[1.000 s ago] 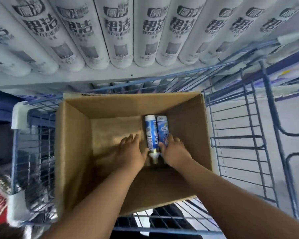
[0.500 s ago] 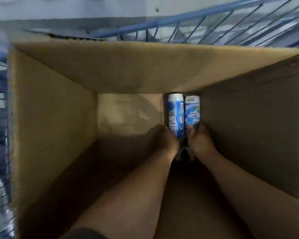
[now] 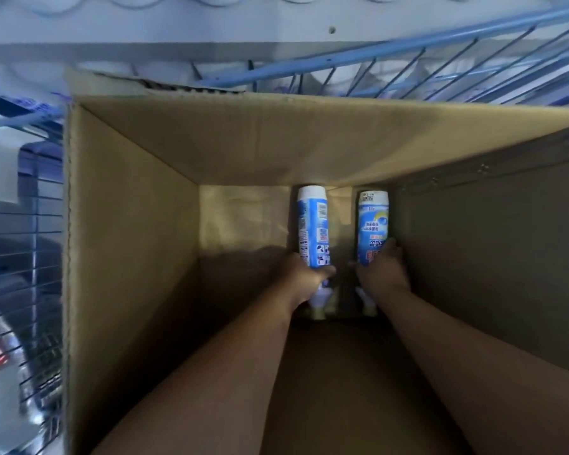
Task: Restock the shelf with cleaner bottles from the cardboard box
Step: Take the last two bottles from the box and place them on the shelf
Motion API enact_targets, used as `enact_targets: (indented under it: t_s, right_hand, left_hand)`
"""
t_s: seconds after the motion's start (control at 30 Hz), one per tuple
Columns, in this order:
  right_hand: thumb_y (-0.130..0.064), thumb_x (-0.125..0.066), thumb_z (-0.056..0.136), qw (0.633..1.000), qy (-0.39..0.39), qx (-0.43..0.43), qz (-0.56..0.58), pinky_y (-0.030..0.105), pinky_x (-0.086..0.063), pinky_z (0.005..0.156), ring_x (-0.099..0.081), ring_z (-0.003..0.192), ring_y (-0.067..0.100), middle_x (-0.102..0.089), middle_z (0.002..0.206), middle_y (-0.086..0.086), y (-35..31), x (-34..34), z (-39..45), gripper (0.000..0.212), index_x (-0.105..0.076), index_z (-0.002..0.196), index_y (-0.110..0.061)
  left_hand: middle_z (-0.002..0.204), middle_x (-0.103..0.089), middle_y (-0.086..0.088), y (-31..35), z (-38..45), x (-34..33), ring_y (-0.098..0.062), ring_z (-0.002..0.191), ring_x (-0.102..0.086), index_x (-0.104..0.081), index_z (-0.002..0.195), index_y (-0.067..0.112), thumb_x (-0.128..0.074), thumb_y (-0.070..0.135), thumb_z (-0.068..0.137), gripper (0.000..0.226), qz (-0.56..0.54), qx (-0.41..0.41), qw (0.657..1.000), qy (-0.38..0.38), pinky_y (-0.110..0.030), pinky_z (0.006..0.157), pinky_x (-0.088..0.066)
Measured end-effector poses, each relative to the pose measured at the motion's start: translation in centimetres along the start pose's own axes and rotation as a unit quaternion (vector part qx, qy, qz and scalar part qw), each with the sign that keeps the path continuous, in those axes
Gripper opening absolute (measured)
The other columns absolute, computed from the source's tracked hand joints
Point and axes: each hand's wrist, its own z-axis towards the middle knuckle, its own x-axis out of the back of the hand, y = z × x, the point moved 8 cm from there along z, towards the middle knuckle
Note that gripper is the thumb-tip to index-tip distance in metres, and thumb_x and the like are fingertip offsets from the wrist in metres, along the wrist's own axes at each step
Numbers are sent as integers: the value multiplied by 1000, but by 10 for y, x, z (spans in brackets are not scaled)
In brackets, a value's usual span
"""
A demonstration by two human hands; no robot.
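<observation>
Both my arms reach deep into the open cardboard box [image 3: 128, 244]. My left hand [image 3: 304, 279] grips a blue and white cleaner bottle [image 3: 312, 224] near its neck end. Beside it, my right hand [image 3: 383, 274] grips a second blue and white cleaner bottle [image 3: 373, 221] the same way. The two bottles point away from me, bases toward the far wall, with a gap between them. Their nozzle ends are partly hidden under my hands.
The box sits in a blue wire cart [image 3: 391, 57] whose bars show above and at left. A white shelf edge [image 3: 145, 31] runs across the top. The box's tall walls close in on all sides of my arms.
My hands have closed round the two bottles and drawn them apart; before, they lay side by side touching. The view has stayed deep inside the box.
</observation>
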Motion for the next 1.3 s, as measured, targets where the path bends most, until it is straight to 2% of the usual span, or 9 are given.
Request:
enact_targets:
  t_s: [0.1,0.27,0.33,0.5,0.63,0.93,1.07,1.2,1.3]
  right_hand:
    - [-30,-85,78,999,-24,-25,33,42,-46,99,-55,124,36,-52,136,21,-2,1,0,77,-43,135,-1]
    - [-32,-87,73,987,-68,-45,136,45,-57,93,-67,106,29,-67,119,11,-12,2,-25,66,-56,126,-9]
    - [-32,-87,72,979,-98,-53,174,46,-59,89,-69,99,25,-68,112,6,-15,0,-45,61,-59,122,-14]
    - [-32,-89,70,955,-141,-56,254,43,-61,84,-73,90,23,-73,105,6,-29,10,-99,54,-64,115,-14]
    - [-31,-85,78,941,-155,-44,296,33,-60,68,-74,88,21,-74,102,5,-42,39,-153,46,-64,116,-14]
    - [-25,-81,84,910,-159,82,373,27,-59,61,-76,81,15,-77,95,1,-80,139,-260,27,-68,106,-16]
    - [-23,-81,83,891,-162,147,398,36,-62,76,-76,89,21,-79,99,5,-96,175,-289,31,-71,109,-11]
    - [-29,-83,81,877,-145,205,409,43,-61,85,-76,91,22,-79,100,5,-111,217,-314,39,-71,113,-10]
    - [-30,-82,83,869,-130,240,413,44,-61,87,-76,92,21,-78,100,4,-124,250,-337,37,-71,113,-12]
  left_hand:
    - [78,-65,-1,-2,-7,12,-12,66,-64,-58,103,12,-82,16,80,33,1,2,1000,-1,-22,51,-56]
    - [105,-70,-8,-2,-29,28,-20,87,-70,-56,117,16,-84,34,78,51,-2,22,1000,-4,-39,79,-60]
    - [110,-69,-8,2,-45,36,-21,90,-70,-55,120,15,-81,38,80,53,-11,25,1000,-7,-39,81,-59]
    - [106,-72,-8,14,-95,64,-21,87,-72,-61,119,8,-82,42,78,57,-14,0,999,33,-38,82,-60]
    - [103,-73,-4,26,-151,83,-19,87,-71,-66,117,10,-79,50,77,58,15,-31,997,71,-36,82,-59]
    - [88,-74,4,83,-297,108,-15,79,-72,-71,104,21,-69,68,68,59,45,-166,980,104,-39,78,-61]
    - [77,-68,12,107,-345,113,-1,67,-64,-67,88,21,-70,47,88,25,28,-216,969,114,-17,51,-48]
    - [85,-75,3,128,-384,121,-8,72,-70,-73,92,17,-72,52,84,36,10,-258,958,129,-26,58,-54]
    - [81,-75,2,141,-409,125,-9,68,-70,-73,93,14,-72,52,84,39,-10,-286,948,137,-21,52,-51]
